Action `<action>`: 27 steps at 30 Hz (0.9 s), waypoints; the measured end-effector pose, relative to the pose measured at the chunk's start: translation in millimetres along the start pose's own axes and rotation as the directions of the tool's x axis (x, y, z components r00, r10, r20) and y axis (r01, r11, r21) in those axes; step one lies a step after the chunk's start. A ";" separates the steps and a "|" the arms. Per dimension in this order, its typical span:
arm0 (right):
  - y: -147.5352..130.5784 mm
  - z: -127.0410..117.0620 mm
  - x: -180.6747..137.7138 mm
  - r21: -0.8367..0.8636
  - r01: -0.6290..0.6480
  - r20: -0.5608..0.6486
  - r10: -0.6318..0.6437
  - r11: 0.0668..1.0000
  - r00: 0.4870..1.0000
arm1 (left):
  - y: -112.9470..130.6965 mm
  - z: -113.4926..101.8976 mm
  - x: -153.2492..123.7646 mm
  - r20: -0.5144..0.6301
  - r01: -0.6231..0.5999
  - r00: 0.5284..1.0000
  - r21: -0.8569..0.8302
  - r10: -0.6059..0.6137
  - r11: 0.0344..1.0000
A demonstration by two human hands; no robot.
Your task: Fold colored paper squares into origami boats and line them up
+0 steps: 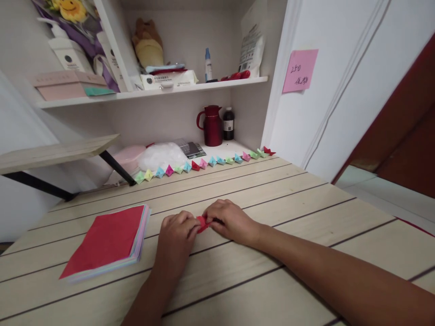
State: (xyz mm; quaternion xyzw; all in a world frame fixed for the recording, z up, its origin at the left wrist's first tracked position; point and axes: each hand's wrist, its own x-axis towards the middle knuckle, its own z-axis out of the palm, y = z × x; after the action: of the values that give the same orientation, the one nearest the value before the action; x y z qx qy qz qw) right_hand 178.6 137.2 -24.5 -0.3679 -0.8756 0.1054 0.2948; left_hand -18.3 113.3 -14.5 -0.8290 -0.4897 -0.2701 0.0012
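Note:
A small folded piece of red paper (pixel 203 223) is pinched between both hands over the middle of the table. My left hand (pixel 178 235) grips its left side with closed fingers. On the other side, my right hand (pixel 233 221) holds it between thumb and fingers. The fingers cover much of the paper, so its full shape is hidden. To the left of my left hand lies a stack of coloured paper sheets (pixel 105 240), with a red sheet on top. Along the table's far edge runs a row of small folded paper boats (pixel 169 170) in several colours.
The striped wooden table (pixel 306 271) meets a white shelf unit (pixel 163 93) behind. A raised wooden stand (pixel 57 154) is at the left. A red jug (pixel 212 127) and a dark bottle (pixel 229 124) stand in the lower compartment. A pink note (pixel 300 71) sticks to the wall.

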 end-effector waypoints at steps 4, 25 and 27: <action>1.8 0.7 -0.5 0.031 0.003 -0.011 -0.003 1.000 1.000 | -5.4 0.3 -0.7 0.049 0.038 0.998 -0.042 -0.035 0.998; -1.4 -3.8 1.1 0.137 -0.102 0.001 0.103 0.985 0.995 | 2.5 -1.6 -4.0 0.185 0.185 0.974 -0.336 -0.128 0.923; -1.4 -4.7 1.0 0.141 -0.086 0.032 0.082 0.986 0.996 | 3.1 -2.1 -3.8 0.218 0.213 0.965 -0.336 -0.144 0.918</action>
State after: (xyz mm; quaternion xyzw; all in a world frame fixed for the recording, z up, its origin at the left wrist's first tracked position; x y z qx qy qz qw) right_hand 180.0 136.7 -19.7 -0.3810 -0.8532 0.1848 0.3044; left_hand -18.1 108.0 -13.6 -0.7888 -0.5045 -0.2735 -0.2202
